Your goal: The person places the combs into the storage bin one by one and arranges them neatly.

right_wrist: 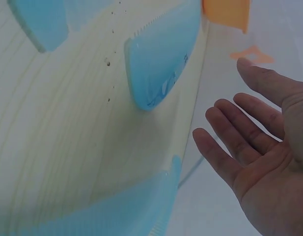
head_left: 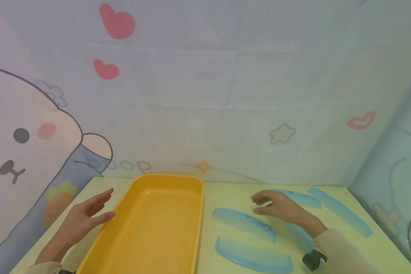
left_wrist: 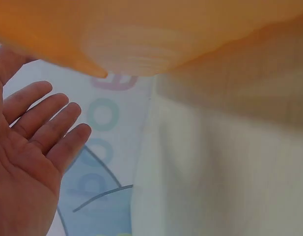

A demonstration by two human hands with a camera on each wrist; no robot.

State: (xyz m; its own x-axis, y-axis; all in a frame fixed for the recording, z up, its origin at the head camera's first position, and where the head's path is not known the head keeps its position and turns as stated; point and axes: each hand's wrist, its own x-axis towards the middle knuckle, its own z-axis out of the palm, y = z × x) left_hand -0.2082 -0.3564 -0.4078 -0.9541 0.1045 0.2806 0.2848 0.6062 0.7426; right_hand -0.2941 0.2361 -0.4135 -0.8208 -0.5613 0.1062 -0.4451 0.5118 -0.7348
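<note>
Several translucent blue combs lie on the table right of a yellow tray [head_left: 199, 228]. One comb [head_left: 244, 223] lies just left of my right hand [head_left: 281, 205], and another comb [head_left: 253, 255] is nearer the front. A long comb [head_left: 342, 213] slants at the far right; a further comb [head_left: 303, 198] shows behind the hand, and one more comb [head_left: 300, 236] is partly hidden under the forearm. Relaxed and holding nothing, the right hand hovers above them. My left hand [head_left: 83, 217] is beside the tray's left rim, fingers loosely extended; its palm [left_wrist: 28, 167] is bare in the left wrist view.
The pale yellow-green table [head_left: 209, 194] ends at a printed cloth backdrop [head_left: 191, 125] behind it. Another cloth wall [head_left: 397, 160] stands on the right. The tray's raised walls stand between the left hand and the combs.
</note>
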